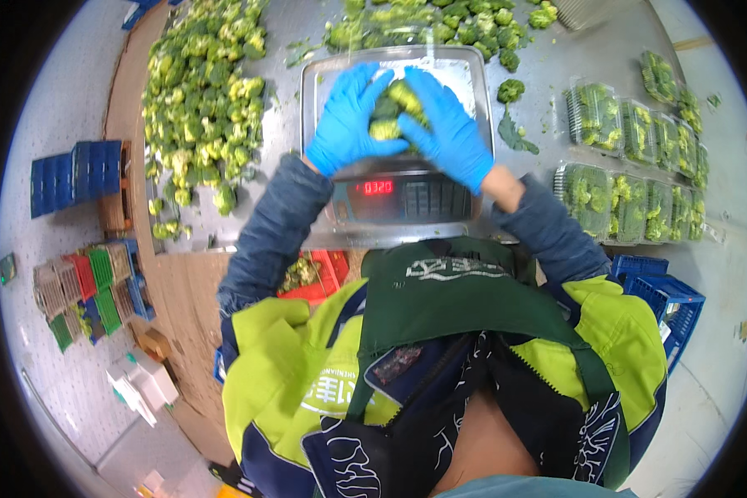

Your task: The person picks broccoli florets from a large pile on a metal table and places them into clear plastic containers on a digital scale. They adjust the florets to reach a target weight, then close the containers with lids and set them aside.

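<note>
Both my hands wear blue disposable gloves and meet over the steel pan (pixel 480 87) of a digital weighing scale. Between them is a cluster of broccoli florets (pixel 386 109), gripped from both sides. My left hand (pixel 348 124) cups its left side and lower edge. On the opposite side, my right hand (pixel 448 127) presses with the fingers spread over the florets. Whether a clear box lies under the florets is hidden by the gloves. Red digits glow on the scale's display (pixel 376 187), just below my wrists.
A large heap of broccoli florets (pixel 205 106) covers the left of the steel table (pixel 280 118). More loose florets (pixel 473 28) lie behind the scale. Clear plastic boxes of broccoli (pixel 585 193) stand in rows at right. A red crate (pixel 330 271) and blue crates (pixel 666 299) sit below.
</note>
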Tool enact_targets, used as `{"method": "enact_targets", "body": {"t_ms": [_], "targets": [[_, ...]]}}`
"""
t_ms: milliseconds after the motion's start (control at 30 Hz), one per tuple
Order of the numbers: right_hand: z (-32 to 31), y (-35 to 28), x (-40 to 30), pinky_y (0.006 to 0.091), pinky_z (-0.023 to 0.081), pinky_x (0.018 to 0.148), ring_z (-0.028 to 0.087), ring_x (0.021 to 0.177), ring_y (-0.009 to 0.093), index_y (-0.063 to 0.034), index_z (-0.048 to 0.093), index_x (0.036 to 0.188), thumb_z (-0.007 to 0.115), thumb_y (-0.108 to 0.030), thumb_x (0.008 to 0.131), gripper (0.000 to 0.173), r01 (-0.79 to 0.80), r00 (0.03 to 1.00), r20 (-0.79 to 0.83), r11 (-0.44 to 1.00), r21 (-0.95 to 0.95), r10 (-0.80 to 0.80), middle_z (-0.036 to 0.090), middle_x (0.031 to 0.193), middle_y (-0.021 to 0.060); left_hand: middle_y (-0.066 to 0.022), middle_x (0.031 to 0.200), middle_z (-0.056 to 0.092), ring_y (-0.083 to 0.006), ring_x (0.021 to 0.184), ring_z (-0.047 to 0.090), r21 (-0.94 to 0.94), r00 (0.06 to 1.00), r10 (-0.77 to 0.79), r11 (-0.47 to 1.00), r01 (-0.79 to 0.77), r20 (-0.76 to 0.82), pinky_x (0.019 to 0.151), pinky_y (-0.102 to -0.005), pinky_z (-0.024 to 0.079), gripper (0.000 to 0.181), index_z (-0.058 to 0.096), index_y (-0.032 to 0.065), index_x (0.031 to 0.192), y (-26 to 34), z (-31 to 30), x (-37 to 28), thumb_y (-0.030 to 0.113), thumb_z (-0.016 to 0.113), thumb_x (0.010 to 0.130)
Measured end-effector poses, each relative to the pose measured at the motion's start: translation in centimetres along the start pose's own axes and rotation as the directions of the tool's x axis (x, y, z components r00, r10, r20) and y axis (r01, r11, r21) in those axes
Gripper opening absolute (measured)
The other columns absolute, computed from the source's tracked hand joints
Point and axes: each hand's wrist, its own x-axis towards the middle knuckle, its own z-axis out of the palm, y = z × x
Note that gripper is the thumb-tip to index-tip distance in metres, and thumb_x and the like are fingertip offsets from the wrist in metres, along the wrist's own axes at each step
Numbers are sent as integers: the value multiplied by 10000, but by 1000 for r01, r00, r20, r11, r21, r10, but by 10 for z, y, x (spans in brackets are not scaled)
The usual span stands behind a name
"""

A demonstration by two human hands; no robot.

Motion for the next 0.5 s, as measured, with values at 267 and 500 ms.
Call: {"method": "enact_targets", "body": {"t_ms": [267,500], "targets": [[-25,11,21,404,440,1044,533,1268,339,-89,489,1417,660,-325,917,579,-69,997,-21,980,189,74,528,1407,155,-119,1283,553,-338,1134,512,15,997,-66,998,66,-43,1006,-491,354,816,545,162,1395,34,-1,10,436,795,669],[-82,192,67,407,518,854,624,954,339,-172,643,1253,605,-95,875,389,-217,976,-46,939,-268,212,621,1100,136,-107,1339,541,-343,1175,481,67,990,-113,992,107,84,1029,-484,334,861,535,153,1408,37,-14,18,473,783,648]]}}
